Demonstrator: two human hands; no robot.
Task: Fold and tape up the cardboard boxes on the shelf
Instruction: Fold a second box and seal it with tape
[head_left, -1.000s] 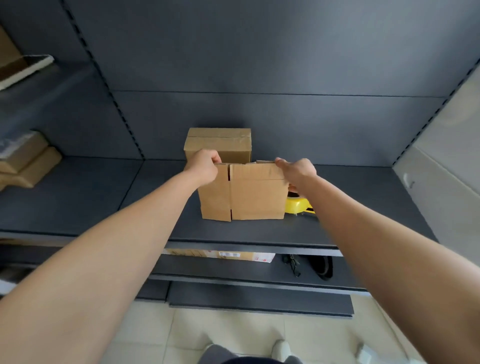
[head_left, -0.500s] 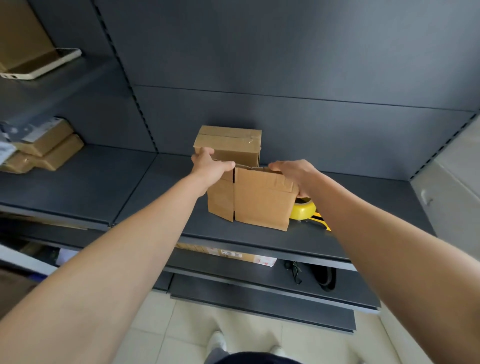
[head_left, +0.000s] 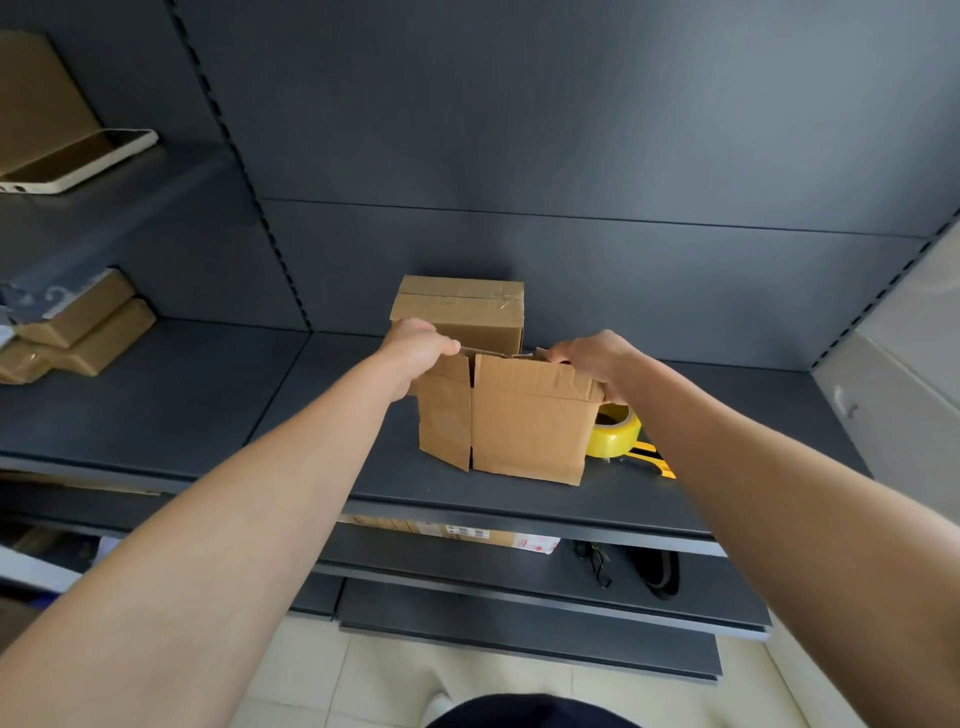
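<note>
An unsealed cardboard box (head_left: 524, 421) stands on the dark shelf (head_left: 208, 410), its front flaps hanging down with a vertical gap between them. My left hand (head_left: 415, 345) grips its top left edge and my right hand (head_left: 592, 358) grips its top right edge. Directly behind it stands a taped-up cardboard box (head_left: 460, 312) against the back wall. A yellow tape dispenser (head_left: 618, 434) lies just right of the open box, partly hidden by it and by my right forearm.
Stacked flat brown parcels (head_left: 78, 332) lie at the shelf's far left. A phone (head_left: 78, 161) rests on the upper left shelf. A labelled box (head_left: 467, 535) and black items (head_left: 654, 571) sit on the lower shelf. A pale wall (head_left: 904, 395) bounds the right.
The view has swung right and closer. The open box has turned slightly and its top right edge is creased under my right hand; more of the tape dispenser shows.
</note>
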